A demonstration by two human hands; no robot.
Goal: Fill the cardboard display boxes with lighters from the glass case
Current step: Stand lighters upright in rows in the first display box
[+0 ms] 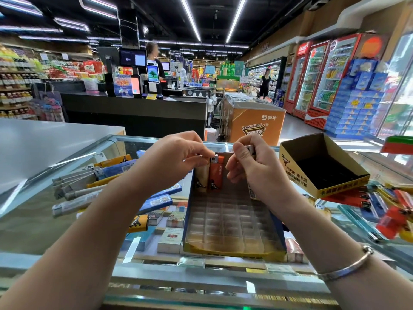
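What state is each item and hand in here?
Near display box: nearly empty, two lighters upright in back row.
Orange lighter: upright in box.
Second display box: empty, tilted on lighters.
Left hand: pinching the pale lighter beside the orange one.
Right hand: holding a lighter.
Loose lighters: piled on glass.

Display box (pixel 232 222) sits on the glass case (pixel 67 229), centre; two lighters (pixel 211 175) stand upright in its far left corner, both hands just above them, left hand (pixel 176 153) left of the box's far edge, right hand (pixel 252 166) over its far right. Left of the box, a loose pile of lighters (pixel 93 182) on the glass. Right of the box and farther back, a second box (pixel 321 164), tilted, resting on another heap of lighters (pixel 384 202).
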